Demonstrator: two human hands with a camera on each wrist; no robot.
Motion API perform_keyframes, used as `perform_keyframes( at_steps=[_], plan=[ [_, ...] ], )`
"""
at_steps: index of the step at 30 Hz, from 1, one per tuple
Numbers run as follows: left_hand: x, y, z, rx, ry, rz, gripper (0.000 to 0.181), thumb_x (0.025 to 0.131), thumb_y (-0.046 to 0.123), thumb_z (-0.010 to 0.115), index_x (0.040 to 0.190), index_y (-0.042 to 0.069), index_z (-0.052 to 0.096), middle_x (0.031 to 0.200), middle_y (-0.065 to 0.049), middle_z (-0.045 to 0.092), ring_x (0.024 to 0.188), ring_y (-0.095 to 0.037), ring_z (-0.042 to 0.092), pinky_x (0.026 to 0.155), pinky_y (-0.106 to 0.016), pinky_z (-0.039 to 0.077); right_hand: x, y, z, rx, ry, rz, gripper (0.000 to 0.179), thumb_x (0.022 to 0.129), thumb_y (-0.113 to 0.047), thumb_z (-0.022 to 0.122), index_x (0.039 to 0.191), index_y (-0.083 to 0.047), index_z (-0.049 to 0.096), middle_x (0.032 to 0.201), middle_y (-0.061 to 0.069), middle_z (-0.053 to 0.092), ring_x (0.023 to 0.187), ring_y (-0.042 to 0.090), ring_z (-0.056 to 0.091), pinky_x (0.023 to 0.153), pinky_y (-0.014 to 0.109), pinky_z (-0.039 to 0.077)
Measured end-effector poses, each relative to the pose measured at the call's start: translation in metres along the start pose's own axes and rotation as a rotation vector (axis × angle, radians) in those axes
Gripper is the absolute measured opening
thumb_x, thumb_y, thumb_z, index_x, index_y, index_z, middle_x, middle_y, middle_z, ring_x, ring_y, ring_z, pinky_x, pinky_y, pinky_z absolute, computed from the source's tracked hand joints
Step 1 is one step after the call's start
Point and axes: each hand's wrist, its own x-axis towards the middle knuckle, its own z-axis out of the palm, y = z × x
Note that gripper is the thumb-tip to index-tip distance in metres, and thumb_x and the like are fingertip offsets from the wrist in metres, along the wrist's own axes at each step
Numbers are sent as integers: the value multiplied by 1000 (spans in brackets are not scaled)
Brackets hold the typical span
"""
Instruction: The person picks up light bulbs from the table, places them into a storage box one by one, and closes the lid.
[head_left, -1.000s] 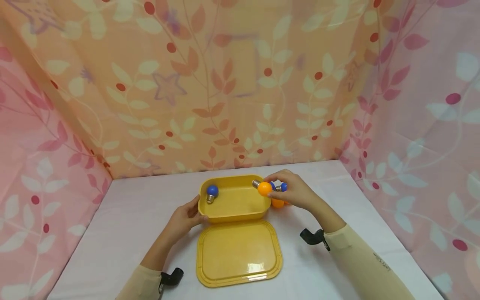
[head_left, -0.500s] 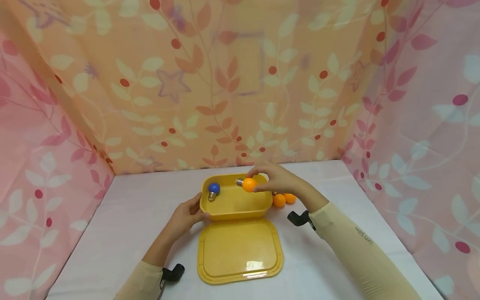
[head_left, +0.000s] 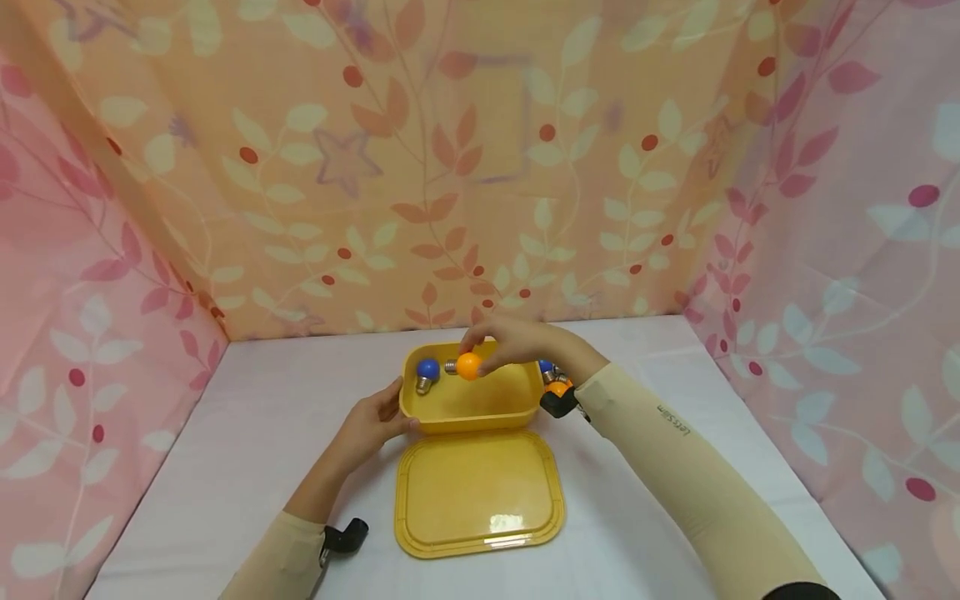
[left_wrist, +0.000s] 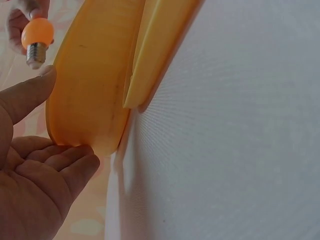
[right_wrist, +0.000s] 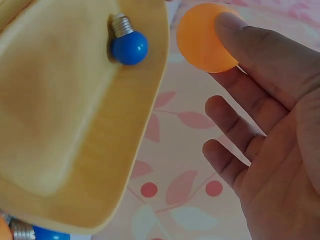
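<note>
My right hand (head_left: 504,343) pinches an orange light bulb (head_left: 469,367) by its round glass, thumb against fingers, above the yellow plastic box (head_left: 450,424). The bulb's metal screw base points left. A blue light bulb (right_wrist: 131,47) lies inside the box near its left end, base toward the front. My left hand (head_left: 371,425) holds the box at its front left corner. In the left wrist view the thumb is at the rim and the fingertips press the outer wall (left_wrist: 95,90).
A flat yellow lid (head_left: 480,493) lies on the white cloth directly in front of the box. More blue and orange bulbs (head_left: 558,388) lie right of the box, partly covered by my right wrist. Patterned curtains (head_left: 420,208) enclose the table's back and sides.
My right hand has carried the orange bulb left, from the box's right end to above its middle. The left hand stays on the box corner.
</note>
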Motion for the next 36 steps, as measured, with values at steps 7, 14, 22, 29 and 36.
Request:
perform_keyframes(
  at_steps=[7, 14, 22, 29, 36],
  plan=[
    [-1, -1, -1, -20, 4, -20, 94, 91, 28, 80, 163, 8, 23, 164, -11, 35, 148, -26, 41, 116, -40, 40, 26, -5, 0, 19, -79, -4, 33, 87, -27, 84, 118, -28, 75, 115, -16, 69, 121, 26, 57, 104, 41, 48],
    [-6, -4, 5, -45, -1, -14, 92, 91, 25, 80, 162, 5, 25, 164, -12, 36, 146, -27, 43, 115, -39, 42, 42, 2, 15, 91, -134, -21, 35, 86, -24, 85, 120, -22, 75, 119, -10, 69, 119, 26, 57, 110, 49, 48],
    [-3, 0, 0, -70, -7, 17, 92, 92, 25, 79, 163, 8, 24, 163, -10, 37, 146, -24, 42, 115, -37, 42, 64, 8, 26, 78, -164, -35, 33, 85, -24, 85, 117, -25, 76, 118, -12, 68, 117, 23, 58, 102, 32, 49],
    [-3, 2, -2, -50, -4, 27, 91, 92, 26, 80, 163, 9, 25, 161, -9, 41, 145, -23, 44, 115, -38, 43, 79, 3, 42, 117, -211, -82, 31, 87, -13, 83, 117, -15, 75, 114, -6, 69, 113, 31, 62, 94, 26, 51],
    [-1, -1, -1, -56, -17, 46, 92, 91, 26, 80, 163, 7, 24, 162, -12, 38, 146, -26, 43, 115, -40, 43, 85, -2, 53, 172, -271, -43, 29, 88, -11, 82, 115, -13, 74, 109, -6, 71, 103, 13, 65, 92, 22, 55]
  ],
)
